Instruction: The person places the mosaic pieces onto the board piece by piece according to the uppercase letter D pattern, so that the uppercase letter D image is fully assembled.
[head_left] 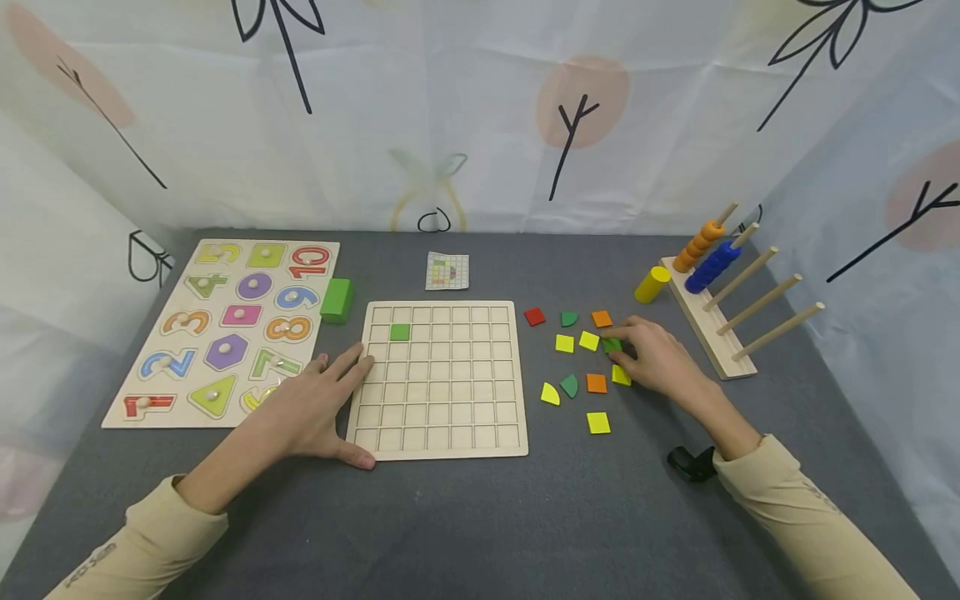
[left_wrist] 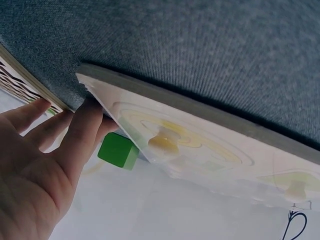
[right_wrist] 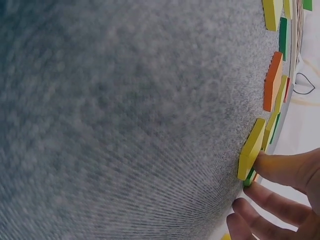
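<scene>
My right grip was nearly closed, thumb and forefinger pinching a green piece, a yellow square just beside it on my near side. Leftward lay the gridded board, my left grip spread against its left edge.
</scene>
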